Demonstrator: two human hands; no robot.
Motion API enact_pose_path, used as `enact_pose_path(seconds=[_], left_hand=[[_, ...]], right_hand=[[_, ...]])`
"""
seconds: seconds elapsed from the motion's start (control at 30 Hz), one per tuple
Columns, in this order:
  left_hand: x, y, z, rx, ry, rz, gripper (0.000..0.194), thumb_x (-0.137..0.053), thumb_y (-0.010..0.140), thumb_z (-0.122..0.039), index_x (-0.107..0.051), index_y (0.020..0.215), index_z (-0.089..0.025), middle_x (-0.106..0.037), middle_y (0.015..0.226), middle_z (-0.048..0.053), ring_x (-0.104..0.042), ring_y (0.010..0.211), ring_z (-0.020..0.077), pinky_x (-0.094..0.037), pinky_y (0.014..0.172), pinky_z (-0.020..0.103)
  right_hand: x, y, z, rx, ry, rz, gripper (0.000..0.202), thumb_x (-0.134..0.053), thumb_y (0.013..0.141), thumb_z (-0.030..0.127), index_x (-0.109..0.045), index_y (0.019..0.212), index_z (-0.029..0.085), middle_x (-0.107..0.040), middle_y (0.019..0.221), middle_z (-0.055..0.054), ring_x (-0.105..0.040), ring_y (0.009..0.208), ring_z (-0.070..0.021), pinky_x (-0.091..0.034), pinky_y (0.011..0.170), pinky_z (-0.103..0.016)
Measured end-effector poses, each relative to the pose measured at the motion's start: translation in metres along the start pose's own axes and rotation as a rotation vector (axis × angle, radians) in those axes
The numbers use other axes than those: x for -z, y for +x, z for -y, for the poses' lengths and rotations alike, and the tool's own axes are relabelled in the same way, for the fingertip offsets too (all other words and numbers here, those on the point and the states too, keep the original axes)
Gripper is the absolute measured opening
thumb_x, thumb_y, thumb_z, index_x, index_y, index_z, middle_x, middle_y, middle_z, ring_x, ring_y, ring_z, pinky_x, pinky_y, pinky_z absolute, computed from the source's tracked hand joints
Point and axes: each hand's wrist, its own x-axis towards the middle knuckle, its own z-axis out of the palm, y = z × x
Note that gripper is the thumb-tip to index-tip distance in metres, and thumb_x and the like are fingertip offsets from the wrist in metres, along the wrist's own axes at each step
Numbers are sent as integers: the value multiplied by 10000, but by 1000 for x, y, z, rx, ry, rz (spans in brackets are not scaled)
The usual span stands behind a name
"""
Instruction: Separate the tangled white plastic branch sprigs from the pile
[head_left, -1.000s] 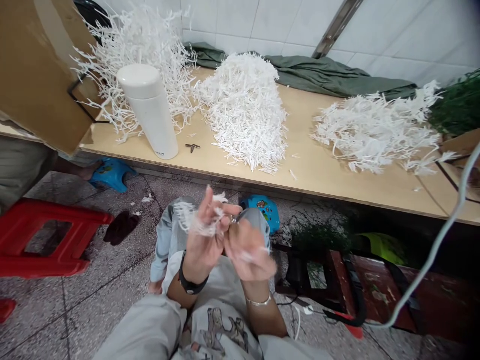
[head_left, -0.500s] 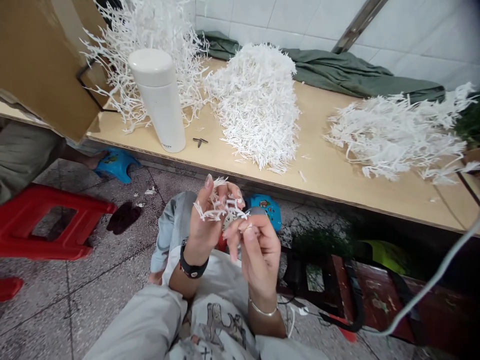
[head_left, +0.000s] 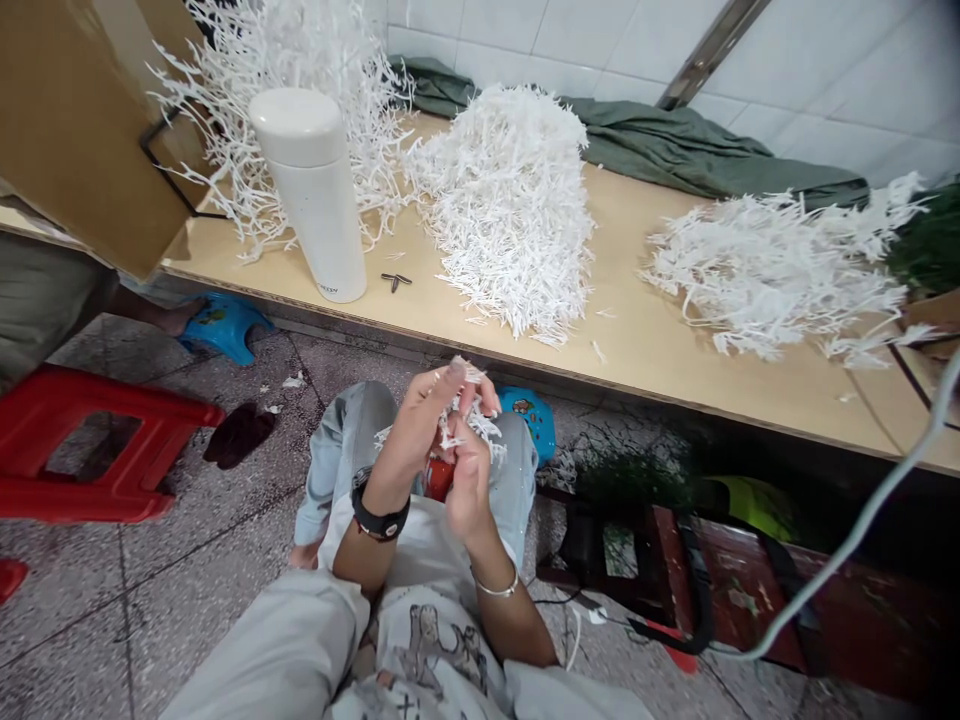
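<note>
Both hands are held over the lap, just in front of the table's [head_left: 630, 350] near edge. The left hand [head_left: 431, 405] is raised from a bent wrist, its fingers curled over the white branching sprigs [head_left: 487, 430] and closed on them. The right hand [head_left: 466, 480] comes up beside it, thumb upward and fingers bent, its fingertips among the same sprigs; whether they pinch a strand I cannot tell.

On the table, the white flask [head_left: 311, 200] stands upright at the left part of the near edge, lid on, its contents hidden. 3 small dark pieces [head_left: 395, 281] lie to its right on the table. The table also bears 3 white piles: a loose, branching pile [head_left: 292, 60] at its left, a dense pile [head_left: 514, 210] at its middle and a flatter pile [head_left: 780, 270] at its right.
</note>
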Motion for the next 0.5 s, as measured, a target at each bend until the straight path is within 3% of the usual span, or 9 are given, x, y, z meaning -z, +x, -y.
enact_pose_path(seconds=[0.1,0.2,0.33,0.5], left_hand=[[4,-2,-1,-42,130,66,465,-519,842,-531,-566,565,-160,-567,638,22,-431,527,102,-366,575,254],[7,-2,-3,-87,189,28,433,-546,821,-537,-651,644,-156,-577,644,24,-443,555,112,-350,580,250],[8,-3,-6,-146,151,7,423,-575,809,-516,-632,595,-155,-618,694,49,-513,650,136,-381,652,248],[13,-4,-11,-185,207,82,419,-542,830,-518,-651,638,-161,-619,712,55,-530,669,150,-386,663,260]], right_hand=[[-2,2,6,-180,133,-35,443,-399,864,594,-430,635,216,-370,608,18,-313,569,-115,-286,548,-269],[-4,3,11,-328,335,12,369,-507,827,568,-507,703,220,-366,605,33,-301,543,-97,-295,507,-240],[-10,4,13,-388,455,0,316,-581,788,541,-581,874,237,-441,668,33,-361,548,-79,-341,492,-203],[-14,3,21,-470,586,13,299,-622,790,461,-503,729,193,-343,572,67,-271,504,-46,-262,470,-174]])
